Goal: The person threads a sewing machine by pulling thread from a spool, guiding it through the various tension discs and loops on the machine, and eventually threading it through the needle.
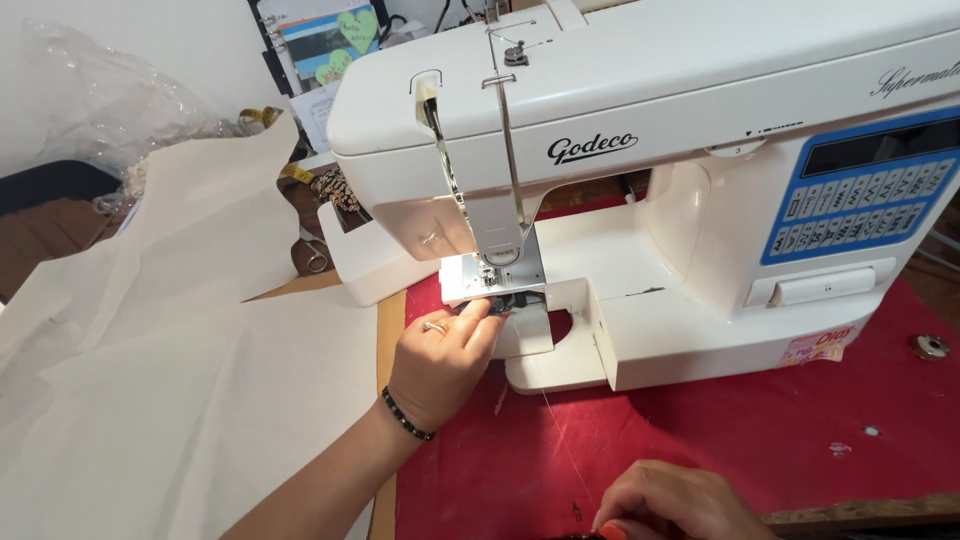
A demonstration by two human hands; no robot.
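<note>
Left hand (440, 360) fingertips in sewing machine (640, 170) bobbin opening.

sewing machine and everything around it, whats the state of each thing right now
sewing machine: upright, lower front compartment open
left hand: fingertips inside the open compartment below the needle
right hand: resting on the red cloth
cream fabric: spread out, creased
thread: loose across the red cloth
metal bobbin: lying apart

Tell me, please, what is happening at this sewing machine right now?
A person sits at a white sewing machine on a red cloth. The left hand reaches into the open compartment under the needle plate, fingertips on a small dark part there. The right hand rests low on the red cloth near a loose thread. Pale fabric lies to the left.
</note>
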